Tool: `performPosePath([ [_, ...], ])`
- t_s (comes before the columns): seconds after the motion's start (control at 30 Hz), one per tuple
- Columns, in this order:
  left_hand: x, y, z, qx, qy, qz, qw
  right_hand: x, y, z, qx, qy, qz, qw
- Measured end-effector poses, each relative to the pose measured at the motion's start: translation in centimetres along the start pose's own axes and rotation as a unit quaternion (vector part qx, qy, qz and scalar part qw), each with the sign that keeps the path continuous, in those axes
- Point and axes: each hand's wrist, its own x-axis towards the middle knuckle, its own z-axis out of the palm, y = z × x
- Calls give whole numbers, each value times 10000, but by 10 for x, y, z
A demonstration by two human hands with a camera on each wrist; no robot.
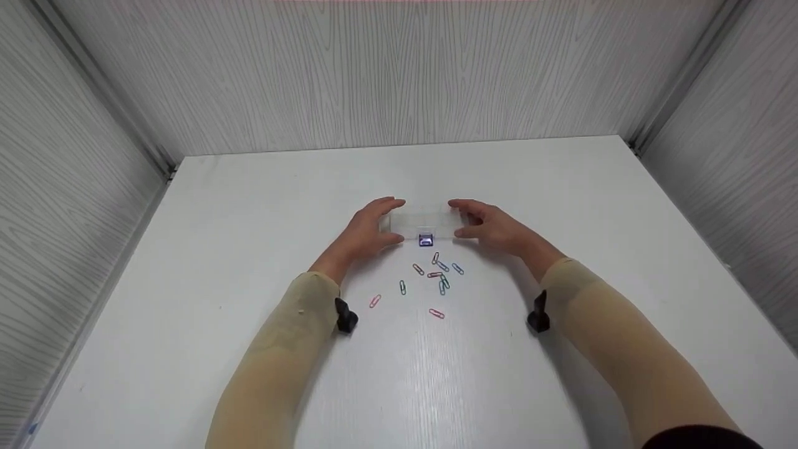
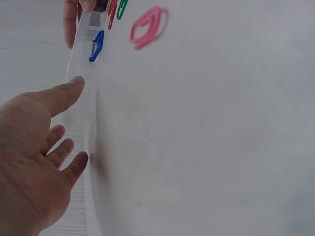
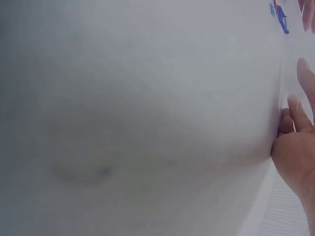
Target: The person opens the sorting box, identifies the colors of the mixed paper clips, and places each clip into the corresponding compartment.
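Note:
A clear plastic box [image 1: 408,221] with a blue-purple latch [image 1: 426,239] on its near side sits on the table between both hands. At its left end, my left hand [image 1: 369,231] grips it, thumb on the near side and fingers at the far side. My right hand [image 1: 492,226] holds the right end in the same way. The left wrist view shows the left thumb [image 2: 69,96] against the box's wall. Partly cut off by the frame edge, the right hand [image 3: 298,147] is beside the box in the right wrist view.
Several coloured paper clips lie loose in front of the box, among them a green one [image 1: 403,287], a pink one [image 1: 375,301] and a red one [image 1: 436,313]. Grey wood-grain panels [image 1: 399,75] border the white table [image 1: 249,206] at the back and sides.

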Motion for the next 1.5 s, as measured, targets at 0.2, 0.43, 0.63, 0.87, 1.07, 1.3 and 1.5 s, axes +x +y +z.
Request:
performPosePath([
  [0.2, 2, -3, 1, 2, -4, -27, 10000, -1, 0, -2, -47, -20, -92, 9999],
  [0.43, 4, -1, 0, -219, 21, -133, 9997, -1, 0, -5, -165, 35, -74, 9998],
  [0.63, 6, 2, -3, -341, 214, 46, 9992, -3, 0, -7, -218, 104, -19, 9997],
  [0.87, 10, 3, -3, -756, 1063, 436, 9905, -3, 2, -7, -171, 96, 5, 9998],
  [1.07, 12, 3, -5, -1254, 1921, 673, 9710, -4, -1, -4, -200, 107, 83, 9997],
  [1.3, 16, 2, -5, -1280, 2333, 603, 9621, -4, -2, -1, -70, 75, 77, 9999],
  [1.5, 20, 3, -4, -1113, 2317, 689, 9639, 0, 3, -2, -20, 7, -93, 10000],
])
